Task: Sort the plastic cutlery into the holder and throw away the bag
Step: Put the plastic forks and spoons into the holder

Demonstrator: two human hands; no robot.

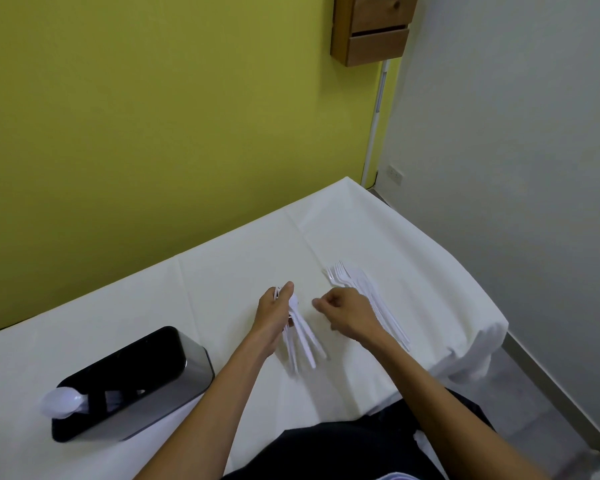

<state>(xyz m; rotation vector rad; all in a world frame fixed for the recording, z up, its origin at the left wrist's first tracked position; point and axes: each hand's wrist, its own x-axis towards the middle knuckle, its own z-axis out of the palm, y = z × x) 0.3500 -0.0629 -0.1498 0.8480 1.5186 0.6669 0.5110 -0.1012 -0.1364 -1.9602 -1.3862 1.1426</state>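
My left hand (274, 313) grips a bundle of white plastic spoons (303, 341) above the middle of the table, handles pointing toward me. Just to its right, my right hand (347, 315) hovers with its fingers curled and nothing visible in them. Behind that hand, a pile of white plastic forks and knives (357, 285) lies on the white tablecloth (236, 271), partly hidden by my wrist. The black and silver cutlery holder (174, 365) stands at the near left, with a white spoon (61, 403) sticking out of its near compartment. No bag is in view.
The table butts against a yellow-green wall (153, 133). Its right edge drops off toward a grey floor (551, 393) and a white wall. A wooden drawer unit (371, 29) hangs high on the wall.
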